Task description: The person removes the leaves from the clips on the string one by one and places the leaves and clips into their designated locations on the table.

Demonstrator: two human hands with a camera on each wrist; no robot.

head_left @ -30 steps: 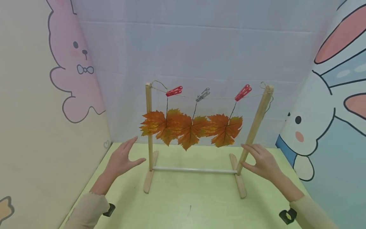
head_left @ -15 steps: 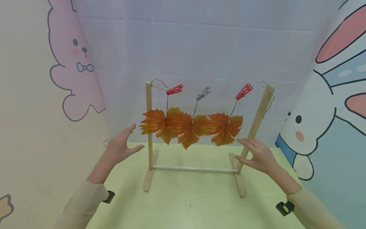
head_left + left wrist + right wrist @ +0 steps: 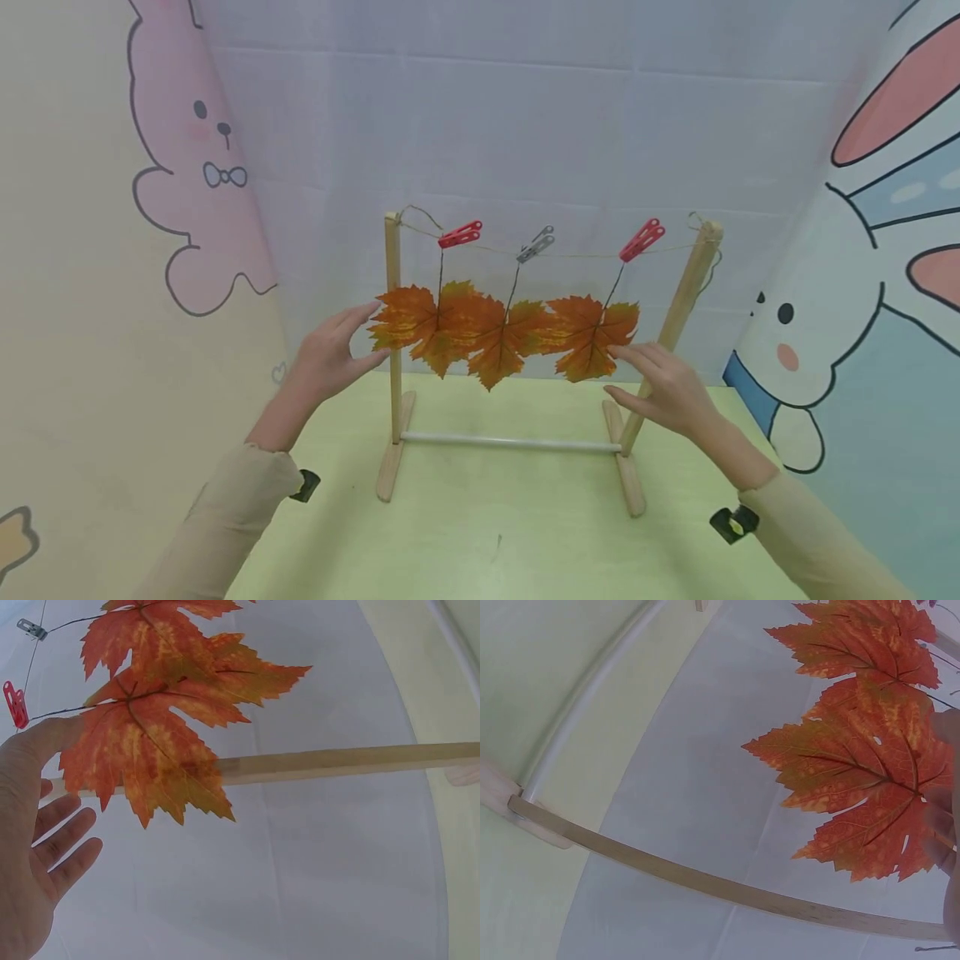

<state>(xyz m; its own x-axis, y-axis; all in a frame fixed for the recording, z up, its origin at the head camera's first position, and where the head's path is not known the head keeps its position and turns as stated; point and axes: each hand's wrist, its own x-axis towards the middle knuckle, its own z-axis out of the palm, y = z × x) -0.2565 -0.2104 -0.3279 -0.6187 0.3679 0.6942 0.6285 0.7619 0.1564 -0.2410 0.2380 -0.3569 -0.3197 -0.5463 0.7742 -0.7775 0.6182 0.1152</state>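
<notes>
Three orange maple-like leaves hang in a row by thin dark stems: a left leaf (image 3: 423, 321), a middle leaf (image 3: 497, 343) and a right leaf (image 3: 588, 342). A red clothespin (image 3: 460, 235), a grey clothespin (image 3: 537, 245) and another red clothespin (image 3: 642, 240) hold the stems to a string. My left hand (image 3: 330, 354), fingers spread from the thumb, is at the left leaf's outer edge; in the left wrist view the leaf (image 3: 154, 754) overlaps its thumb. My right hand (image 3: 667, 387) reaches the right leaf's lower edge, with thumb and fingers apart. The right wrist view shows that hand (image 3: 945, 817) partly behind the leaf (image 3: 855, 776).
The string (image 3: 577, 255) runs between a left wooden post (image 3: 394, 392) and a right wooden post (image 3: 690, 287). A white crossbar (image 3: 510, 442) joins their wooden feet on the pale green table (image 3: 450, 550). Rabbit-printed walls flank it, with a pale cloth (image 3: 525, 142) behind.
Both hands have risen. The left has moved rightward to the left leaf, and the right has moved leftward from the right post to the right leaf. The leaves still hang in place.
</notes>
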